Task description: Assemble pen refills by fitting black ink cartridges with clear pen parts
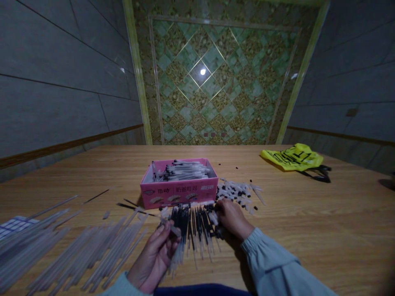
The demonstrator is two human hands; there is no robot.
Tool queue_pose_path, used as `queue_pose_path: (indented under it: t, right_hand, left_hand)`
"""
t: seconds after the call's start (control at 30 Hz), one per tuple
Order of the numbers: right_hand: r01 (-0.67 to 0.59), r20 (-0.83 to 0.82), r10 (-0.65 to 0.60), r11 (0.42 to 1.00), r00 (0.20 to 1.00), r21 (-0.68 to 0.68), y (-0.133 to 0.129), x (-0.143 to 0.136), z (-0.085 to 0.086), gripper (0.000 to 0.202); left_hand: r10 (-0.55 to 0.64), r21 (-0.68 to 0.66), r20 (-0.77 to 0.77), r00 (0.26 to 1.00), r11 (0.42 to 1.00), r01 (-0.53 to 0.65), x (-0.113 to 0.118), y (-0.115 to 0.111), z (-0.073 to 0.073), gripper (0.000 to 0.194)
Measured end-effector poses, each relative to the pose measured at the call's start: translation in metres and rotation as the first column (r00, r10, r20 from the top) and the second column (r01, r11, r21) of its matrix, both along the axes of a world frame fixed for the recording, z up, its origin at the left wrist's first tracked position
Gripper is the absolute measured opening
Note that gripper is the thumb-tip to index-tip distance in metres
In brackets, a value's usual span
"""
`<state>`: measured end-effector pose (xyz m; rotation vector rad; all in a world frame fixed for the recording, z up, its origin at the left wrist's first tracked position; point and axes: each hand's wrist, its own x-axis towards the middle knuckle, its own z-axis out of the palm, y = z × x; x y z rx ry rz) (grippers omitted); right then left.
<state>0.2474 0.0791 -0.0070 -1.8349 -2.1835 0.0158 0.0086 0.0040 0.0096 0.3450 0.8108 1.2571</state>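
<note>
My left hand (158, 250) is closed, palm up, with a clear plastic tube (174, 229) pinched between thumb and fingers. My right hand (231, 216) reaches down at the near edge of a pile of small black and translucent caps (236, 191); its fingertips are bent to the table, and what they hold, if anything, is hidden. Between my hands lies a fan of thin black refills (197, 224) with pale ends. Just behind it stands a pink box (179, 196) holding many clear and black sticks (185, 170).
Rows of clear tubes (89, 255) lie on the wooden table (101, 172) at the left, beside a blue checked cloth or paper (17, 227). A few dark sticks (96, 196) lie behind them. A yellow bag (293, 158) with black handles is at the back right.
</note>
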Motion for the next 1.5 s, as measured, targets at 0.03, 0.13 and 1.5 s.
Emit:
queue_pose_path:
  t: [0.03,0.13,1.5]
  right_hand:
    - [0.000,-0.005,0.000,1.000,1.000,-0.005,0.000,0.000,0.000,0.024]
    - [0.009,-0.017,-0.009,1.000,1.000,-0.014,-0.001,-0.003,-0.001,0.025]
    - [-0.625,-0.910,-0.298,0.779,-0.289,-0.057,-0.060,-0.074,-0.005,0.029]
  left_hand:
    - [-0.004,0.016,-0.010,1.000,1.000,0.004,0.000,0.000,-0.001,0.013]
    - [-0.018,0.057,-0.046,0.999,0.998,0.021,0.000,-0.001,-0.003,0.011]
    - [0.102,0.180,-0.172,0.980,0.981,-0.070,-0.001,0.002,-0.003,0.018]
